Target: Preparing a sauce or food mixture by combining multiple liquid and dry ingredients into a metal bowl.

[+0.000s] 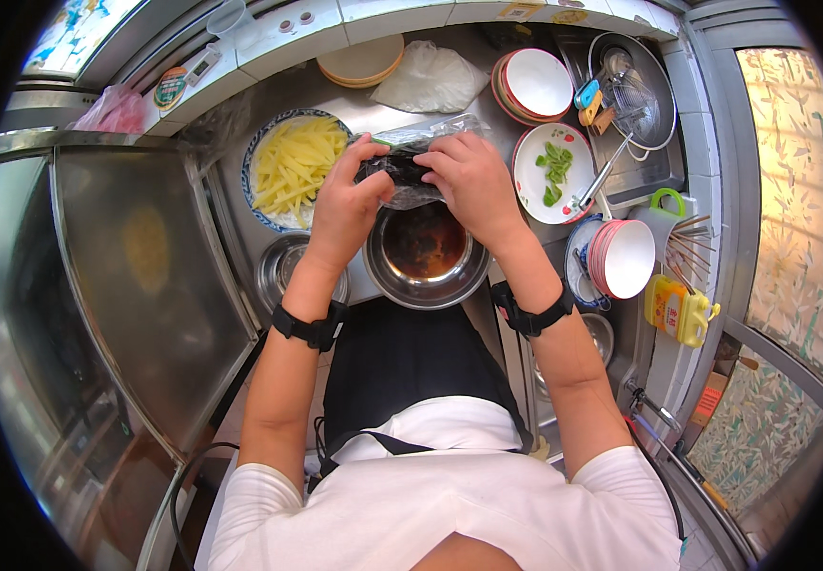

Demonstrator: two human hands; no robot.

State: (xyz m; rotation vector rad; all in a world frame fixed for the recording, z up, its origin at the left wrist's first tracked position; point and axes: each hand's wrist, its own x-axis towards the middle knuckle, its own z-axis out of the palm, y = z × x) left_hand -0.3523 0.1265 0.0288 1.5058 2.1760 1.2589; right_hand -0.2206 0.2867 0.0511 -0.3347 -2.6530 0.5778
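My left hand (354, 193) and my right hand (472, 182) both grip a clear plastic bag (411, 198) with dark contents. The fingers of each hand pinch one side of it. I cannot tell exactly what the dark contents are. Directly below the bag, on the near side, stands a stainless steel bowl (389, 268). Dark pieces (426, 246) and a reddish-brown sheen show at its bottom. Left of my left hand is a blue-patterned plate (248, 178) heaped with pale yellow strips (294, 160), which look like cut potato. An empty-looking steel bowl (269, 275) sits below that plate.
To the right, a white plate (526, 178) bears green cut pieces (556, 168). Stacked bowls (540, 78), pink-rimmed bowls (629, 257) and a pan with utensils (658, 53) stand nearby. A white plastic bag (429, 78) lies behind. The yellow jug (675, 310) is at the right ledge.
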